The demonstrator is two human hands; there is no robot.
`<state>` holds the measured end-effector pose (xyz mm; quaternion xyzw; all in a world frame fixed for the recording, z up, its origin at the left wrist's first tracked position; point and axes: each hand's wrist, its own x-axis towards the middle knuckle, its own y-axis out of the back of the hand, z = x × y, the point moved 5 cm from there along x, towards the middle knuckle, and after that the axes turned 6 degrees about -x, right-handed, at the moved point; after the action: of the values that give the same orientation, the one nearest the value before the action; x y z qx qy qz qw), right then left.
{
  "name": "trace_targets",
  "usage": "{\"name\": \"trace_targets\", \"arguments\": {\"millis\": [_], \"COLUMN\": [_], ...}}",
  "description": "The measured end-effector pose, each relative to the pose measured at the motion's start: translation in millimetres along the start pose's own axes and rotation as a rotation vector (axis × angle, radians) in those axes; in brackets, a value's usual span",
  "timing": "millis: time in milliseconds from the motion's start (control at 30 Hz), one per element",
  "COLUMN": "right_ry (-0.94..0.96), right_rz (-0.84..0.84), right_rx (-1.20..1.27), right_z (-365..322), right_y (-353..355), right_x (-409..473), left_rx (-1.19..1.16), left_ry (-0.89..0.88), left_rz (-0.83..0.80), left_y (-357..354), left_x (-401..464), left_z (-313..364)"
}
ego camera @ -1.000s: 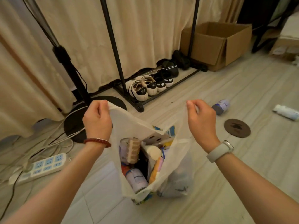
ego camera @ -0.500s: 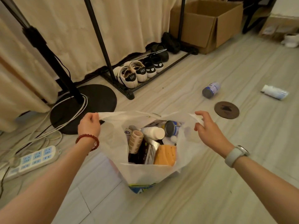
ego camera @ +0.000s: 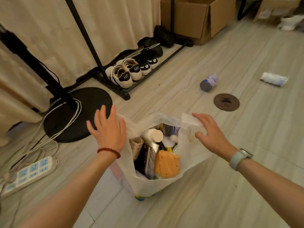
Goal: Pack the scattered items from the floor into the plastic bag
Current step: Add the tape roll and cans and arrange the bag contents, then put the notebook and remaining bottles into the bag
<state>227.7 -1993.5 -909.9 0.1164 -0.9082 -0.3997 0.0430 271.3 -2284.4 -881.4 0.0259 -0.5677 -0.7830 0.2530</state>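
1. The bag (ego camera: 148,183) stands on the floor (ego camera: 213,203) in front of me, mouth open and full.
2. In the bag I see a white bottle (ego camera: 153,134), a can (ego camera: 169,129), a ridged tan thing (ego camera: 136,147), a shiny pack (ego camera: 152,155) and an orange sponge (ego camera: 166,163). What lies under them is hidden.
3. My left hand (ego camera: 109,132) is just beside the bag's left rim, fingers spread and straight. It holds nothing.
4. My right hand (ego camera: 209,132) is at the bag's right rim, fingers loose and spread. The fingertips look to touch the thin plastic, but I cannot tell for sure.
5. Two things lie on the floor, well apart from the bag: a blue can (ego camera: 209,82) on its side, and a white bottle on the floor (ego camera: 273,79) farther right.
6. A round brown disc (ego camera: 226,102) sits flat in the floor between the bag and the blue can.
7. The floor to the right and near me is open.
8. On the left it is tight: a black stand base (ego camera: 77,112) with cables (ego camera: 49,139) and a power strip (ego camera: 29,173).
9. Farther back are a shoe rack (ego camera: 131,71), a curtain (ego camera: 49,30) and a box (ego camera: 197,17) cut off at the top.
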Motion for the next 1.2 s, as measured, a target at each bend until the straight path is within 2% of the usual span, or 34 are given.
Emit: {"name": "trace_targets", "arguments": {"millis": [67,100,167,233,300,367,500,567,633,700,867,967,1067,1200], "right_ry": [0.269,0.375,0.561,0.67,0.684,0.621,0.547,0.45,0.228,0.02,-0.47,-0.647,-0.785,-0.964], "right_rz": [0.185,0.217,0.205,0.116,-0.065,-0.25,-0.412,-0.407,-0.355,-0.252,0.0,0.091,0.186,0.357], "right_rx": [-0.427,-0.55,-0.616,-0.596,-0.68,-0.75,-0.776,-0.721,-0.566,-0.451,-0.248,-0.177,-0.131,-0.046], "right_z": [-20.3,-31.8,-43.2,-37.3,-19.7,-5.2,-19.4,-36.2,-54.4,-71.5,-128.7,-171.0,-206.9,-235.8], "right_y": [-0.1,-5.5,-23.3,-42.3,-59.9,-65.9,-30.2,4.9,55.1,105.6,267.9,357.2,434.4,509.5], "right_x": [-5.7,-12.8,-33.1,-56.2,-74.2,-80.2,-66.4,-64.3,-72.3,-90.8,-176.7,-240.4,-303.2,-385.2], "left_rx": [0.112,0.171,0.242,0.264,0.326,0.394,0.391,0.324,0.207,0.093,-0.1,-0.161,-0.219,-0.267], "left_ry": [-0.297,-0.422,-0.586,-0.679,-0.721,-0.675,-0.517,-0.479,-0.35,-0.222,-0.107,-0.18,-0.348,-0.552], "left_rz": [0.026,0.036,0.027,-0.055,-0.188,-0.342,-0.591,-0.603,-0.642,-0.68,-0.762,-0.839,-0.896,-0.97], "left_y": [-0.9,-3.2,-13.5,-27.3,-43.2,-54.2,-43.8,-17.6,20.1,59.2,203.6,290.9,361.7,414.6], "left_x": [-14.4,-23.1,-42.9,-62.5,-74.6,-72.6,-64.7,-70.3,-76.2,-85.8,-105.9,-120.7,-136.5,-167.2], "left_z": [32.6,44.7,58.0,62.1,58.3,54.1,68.1,89.7,119.5,148.9,253.7,318.7,377.3,443.4]}}
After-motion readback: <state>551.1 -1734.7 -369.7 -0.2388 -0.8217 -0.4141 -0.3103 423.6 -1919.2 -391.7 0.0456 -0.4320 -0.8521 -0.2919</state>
